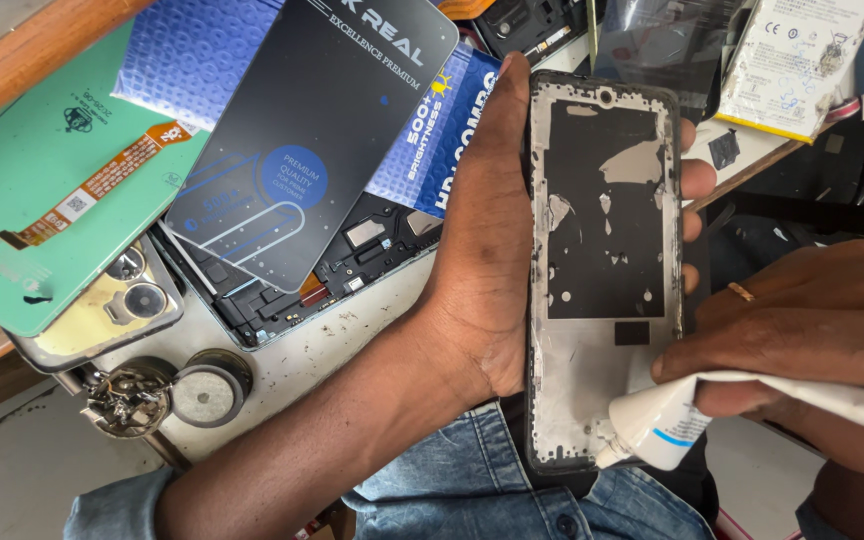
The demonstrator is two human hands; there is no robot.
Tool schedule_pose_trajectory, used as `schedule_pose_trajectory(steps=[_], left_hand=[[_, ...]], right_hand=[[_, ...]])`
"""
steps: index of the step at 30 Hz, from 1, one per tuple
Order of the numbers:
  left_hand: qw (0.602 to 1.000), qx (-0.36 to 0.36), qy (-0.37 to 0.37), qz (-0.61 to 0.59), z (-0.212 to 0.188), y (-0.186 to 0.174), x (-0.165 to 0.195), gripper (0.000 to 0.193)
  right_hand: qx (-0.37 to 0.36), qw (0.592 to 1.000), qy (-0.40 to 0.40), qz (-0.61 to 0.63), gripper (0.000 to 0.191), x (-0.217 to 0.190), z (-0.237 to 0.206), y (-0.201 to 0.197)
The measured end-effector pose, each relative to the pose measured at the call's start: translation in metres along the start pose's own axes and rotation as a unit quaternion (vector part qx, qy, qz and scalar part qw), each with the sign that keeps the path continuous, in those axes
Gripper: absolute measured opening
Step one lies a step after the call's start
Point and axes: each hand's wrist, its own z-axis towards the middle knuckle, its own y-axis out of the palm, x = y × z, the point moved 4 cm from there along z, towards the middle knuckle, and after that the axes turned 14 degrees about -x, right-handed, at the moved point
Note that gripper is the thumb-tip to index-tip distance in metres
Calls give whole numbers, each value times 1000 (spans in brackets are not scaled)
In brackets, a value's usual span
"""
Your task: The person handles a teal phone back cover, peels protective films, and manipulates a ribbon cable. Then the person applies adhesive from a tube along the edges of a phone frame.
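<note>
My left hand (477,250) grips a bare phone frame (604,270), black and silver with patches of torn adhesive, held upright above my lap. My right hand (802,315), with a ring on one finger, squeezes a white glue tube (672,425). The tube's nozzle touches the lower right part of the frame. Fingertips of my left hand wrap around the frame's right edge.
The workbench (302,350) behind carries a dark flat package (312,140), a blue packet (192,50), a mint-green panel with an orange flex cable (42,190), an opened phone body (342,265), a gold camera back cover (117,305), a battery (802,60) and round tape rolls (202,393).
</note>
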Motion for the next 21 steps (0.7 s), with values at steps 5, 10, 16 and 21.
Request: schedule_pose_trajectory(steps=[5,10,16,21], left_hand=[[1000,1,2,10,1,1,1,97],[1000,-5,6,14,-1,2,2,96],[1000,-3,3,26,0,1,2,94],[1000,-6,2,18,0,2,3,95]], right_hand=[[3,1000,-3,3,31,-1,1,-1],[6,1000,-4,3,31,-2,1,-2],[0,1000,-2,2,31,-4,2,-3],[-4,1000,0,2,31,-4,2,-4]])
